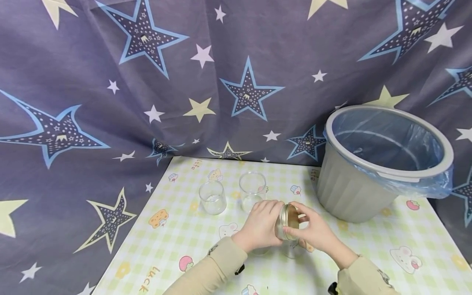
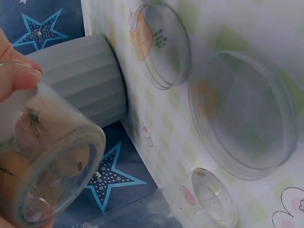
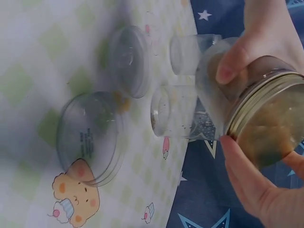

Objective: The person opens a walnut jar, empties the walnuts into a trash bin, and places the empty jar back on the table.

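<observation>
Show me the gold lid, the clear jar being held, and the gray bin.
Gold lid (image 3: 272, 122): right wrist view, on its round face.
Clear jar (image 2: 61, 173): left wrist view, on its base.
Gray bin (image 1: 349, 188): head view, on its outer wall.

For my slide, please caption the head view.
Left hand and right hand hold a lidded jar over the table, a bin at right.

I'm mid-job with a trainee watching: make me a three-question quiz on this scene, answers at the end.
1. Open question: which hand grips the glass body of the jar?
2. True or false: in the head view, the grey bin stands to the right of the leftmost clear cup.
3. Fill in: a ____ plastic liner hangs over the bin's rim.

Key
1. The left hand; the right hand holds the gold lid.
2. True.
3. Blue.
</observation>
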`<state>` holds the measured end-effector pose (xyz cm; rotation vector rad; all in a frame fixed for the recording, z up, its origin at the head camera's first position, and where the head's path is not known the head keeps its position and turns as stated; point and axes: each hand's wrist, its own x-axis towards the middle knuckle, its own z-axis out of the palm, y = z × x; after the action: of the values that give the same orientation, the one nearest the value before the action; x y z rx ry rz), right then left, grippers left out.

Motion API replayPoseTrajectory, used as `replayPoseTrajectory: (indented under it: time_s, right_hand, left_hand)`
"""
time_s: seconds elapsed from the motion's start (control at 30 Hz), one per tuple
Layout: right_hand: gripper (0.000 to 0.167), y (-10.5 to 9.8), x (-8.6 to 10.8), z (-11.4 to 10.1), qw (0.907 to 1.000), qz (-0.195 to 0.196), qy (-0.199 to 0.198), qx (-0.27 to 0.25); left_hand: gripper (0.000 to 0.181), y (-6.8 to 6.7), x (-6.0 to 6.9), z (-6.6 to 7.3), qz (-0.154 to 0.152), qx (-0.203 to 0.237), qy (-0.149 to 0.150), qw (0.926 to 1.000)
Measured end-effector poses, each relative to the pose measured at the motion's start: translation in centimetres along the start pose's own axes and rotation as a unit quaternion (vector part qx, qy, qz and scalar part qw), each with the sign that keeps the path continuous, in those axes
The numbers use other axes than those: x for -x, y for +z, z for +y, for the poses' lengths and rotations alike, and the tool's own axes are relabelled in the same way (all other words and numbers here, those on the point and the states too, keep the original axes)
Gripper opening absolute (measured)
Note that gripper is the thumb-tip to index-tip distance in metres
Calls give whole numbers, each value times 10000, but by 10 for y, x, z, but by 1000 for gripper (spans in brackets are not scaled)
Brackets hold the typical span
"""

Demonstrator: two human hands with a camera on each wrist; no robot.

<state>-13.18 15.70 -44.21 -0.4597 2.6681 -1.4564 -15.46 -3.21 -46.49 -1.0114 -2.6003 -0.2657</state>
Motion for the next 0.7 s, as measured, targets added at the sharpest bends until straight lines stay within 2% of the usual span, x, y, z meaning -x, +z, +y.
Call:
replayPoseTrajectory:
  time_s: [0.13, 0.23, 0.3, 0.4, 0.53, 0.6, 0.7]
  right_hand:
    - [67, 2, 2, 2, 9998, 135, -127, 80]
    - [69, 3, 4, 4, 9996, 120, -247, -104]
    - [70, 4, 5, 6, 9986, 74, -508, -117]
    - [72, 5, 6, 10, 9933, -33, -1141, 153]
    - [77, 3, 7, 13, 9746, -43, -2071, 847]
    - [79, 1, 7, 14, 9613, -27, -2511, 1132]
    - [82, 0, 8, 15, 9374, -36, -3147, 1492]
  left_hand:
    - [93, -2, 0, -1, -28, 0, 65, 10000]
    - [92, -3, 0, -2, -115, 103, 113, 9998]
    - [92, -4, 0, -3, -244, 271, 136, 9992]
    - [94, -4, 1, -6, -526, 610, 120, 9967]
    - [94, -4, 2, -8, -870, 1023, 137, 9909]
    - [92, -4, 2, -9, -1035, 1264, 176, 9864]
    - [90, -5, 3, -12, -1326, 1756, 200, 9753]
